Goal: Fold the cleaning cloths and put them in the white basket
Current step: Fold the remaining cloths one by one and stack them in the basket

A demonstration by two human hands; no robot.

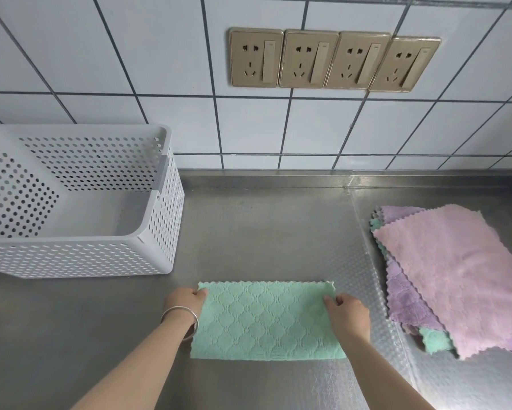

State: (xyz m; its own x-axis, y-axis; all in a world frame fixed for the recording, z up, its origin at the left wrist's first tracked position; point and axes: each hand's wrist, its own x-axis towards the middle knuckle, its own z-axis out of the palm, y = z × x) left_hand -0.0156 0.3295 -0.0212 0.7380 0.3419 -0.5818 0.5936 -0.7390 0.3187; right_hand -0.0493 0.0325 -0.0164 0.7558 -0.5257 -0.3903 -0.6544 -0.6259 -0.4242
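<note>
Both hands, left hand (186, 300) and right hand (348, 313), are pinched on the green cloth (263, 321) at lower centre, apparently folded once; the white basket (157, 232) is seen empty, the stack of cloths (456, 276) at right unfolded.

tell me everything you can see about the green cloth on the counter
The green cloth is mint, with a quilted diamond texture and zigzag edges. It looks like soft microfibre and lies flat as a wide rectangle on the steel counter. The left hand pinches its far left corner, and the right hand its far right corner.
</note>
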